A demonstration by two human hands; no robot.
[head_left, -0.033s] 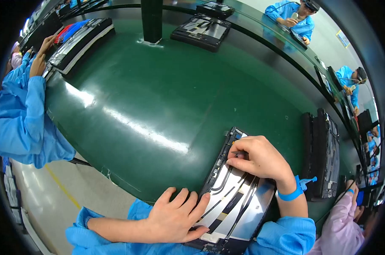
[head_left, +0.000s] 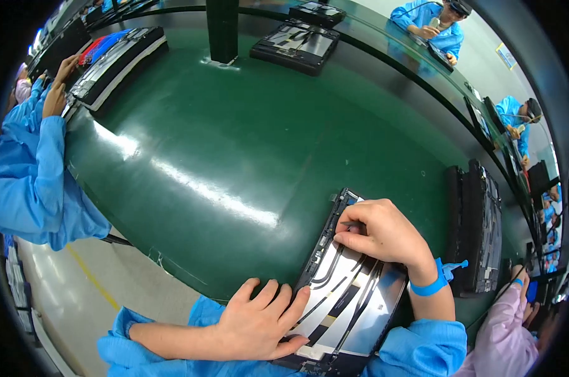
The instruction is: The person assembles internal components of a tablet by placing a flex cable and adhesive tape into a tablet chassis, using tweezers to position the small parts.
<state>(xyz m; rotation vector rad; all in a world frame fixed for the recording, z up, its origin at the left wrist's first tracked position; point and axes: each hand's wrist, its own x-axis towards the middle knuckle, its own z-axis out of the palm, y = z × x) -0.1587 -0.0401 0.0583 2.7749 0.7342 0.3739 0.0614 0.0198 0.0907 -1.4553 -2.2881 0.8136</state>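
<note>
At the lower centre of the frame lies a flat, black-framed electronic panel with a silvery back and dark cables [head_left: 335, 276], its long axis slanting from the lower edge up and rightward. The right hand [head_left: 385, 235] is over its upper end, thumb and forefinger closed in a pinching grip on a small, slim dark piece [head_left: 353, 224], its kind unclear; the panel extends down-left from there. The left hand [head_left: 262, 317], fingers spread and clasping nothing, is at the panel's lower left edge. The glossy green worktop [head_left: 234, 144] extends up and left; upright black panels [head_left: 482, 232] border the right.
</note>
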